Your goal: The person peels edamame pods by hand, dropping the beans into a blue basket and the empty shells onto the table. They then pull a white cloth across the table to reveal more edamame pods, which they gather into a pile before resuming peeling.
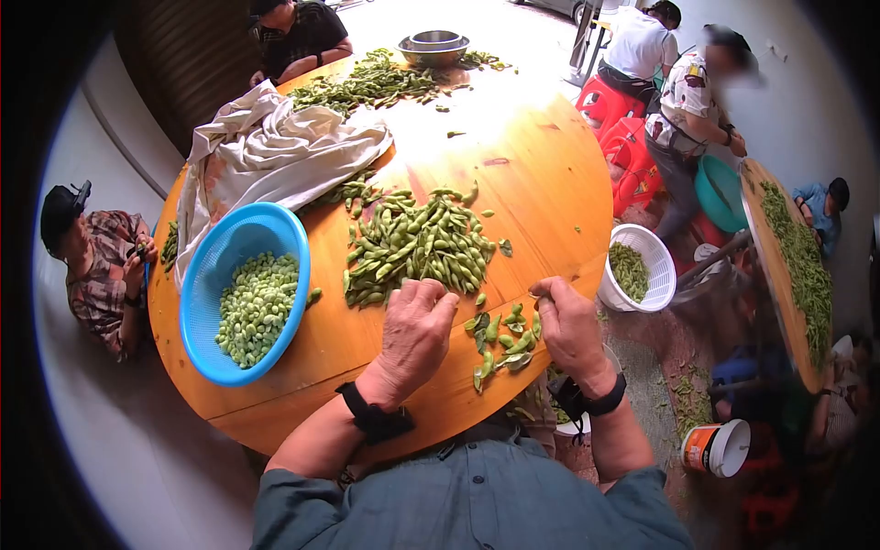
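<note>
I can't tell if my curled bare left hand (417, 330) or my bare right hand (575, 328) pinches anything small. Past the far right edge of the round orange wooden table (536, 165), a grey metal car (566, 8) is cut off.

Bright light from the open far side glares off the round wooden tabletop (541, 183). A pale wall (101, 367) rises on the left, near a dark ribbed shutter (151, 69). Red stools (632, 151) and another table (763, 215) stand right, above a littered floor (655, 367).
</note>
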### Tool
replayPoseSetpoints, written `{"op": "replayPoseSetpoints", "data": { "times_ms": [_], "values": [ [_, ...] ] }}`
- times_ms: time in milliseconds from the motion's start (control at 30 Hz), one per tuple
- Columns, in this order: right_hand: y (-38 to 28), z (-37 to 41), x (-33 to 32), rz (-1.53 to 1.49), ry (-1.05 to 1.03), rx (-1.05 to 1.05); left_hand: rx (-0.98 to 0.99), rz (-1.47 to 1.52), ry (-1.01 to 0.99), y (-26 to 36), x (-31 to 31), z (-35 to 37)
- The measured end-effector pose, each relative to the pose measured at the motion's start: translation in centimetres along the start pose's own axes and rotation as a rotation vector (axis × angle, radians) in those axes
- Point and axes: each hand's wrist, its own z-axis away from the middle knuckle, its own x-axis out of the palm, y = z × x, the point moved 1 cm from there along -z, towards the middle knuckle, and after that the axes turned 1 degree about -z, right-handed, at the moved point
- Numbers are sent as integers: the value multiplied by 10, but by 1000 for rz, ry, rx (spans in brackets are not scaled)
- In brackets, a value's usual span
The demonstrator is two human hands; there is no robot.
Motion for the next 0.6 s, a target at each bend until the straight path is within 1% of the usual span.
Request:
{"op": "replayPoseSetpoints", "data": {
  "times_ms": [100,167,200,267,300,367,400,433,500,533,600],
  "values": [
    [-1,5,-7,-59,24,12,33,92,-77,12,21,2],
    [7,8,-8,-6,52,-33,-9,122,-219,22,27,5],
    [8,10,-9,-3,55,-27,-5,127,-222,26,29,6],
    [10,13,-8,144,2,-56,-56,214,-276,31,31,9],
    [10,15,-7,143,5,-51,-52,215,-281,35,32,10],
    [13,17,-2,196,-35,-89,-78,375,-251,41,33,11],
    [15,15,0,213,-16,-118,-129,459,-244,39,36,10],
    [14,13,1,211,-14,-117,-128,457,-246,37,38,7],
    [8,9,3,250,3,-124,-278,358,-94,26,39,-6],
    [7,8,6,249,4,-121,-295,330,-139,19,38,-12],
    [3,6,11,278,-75,-141,-306,244,-183,15,42,-17]
  ]
}}
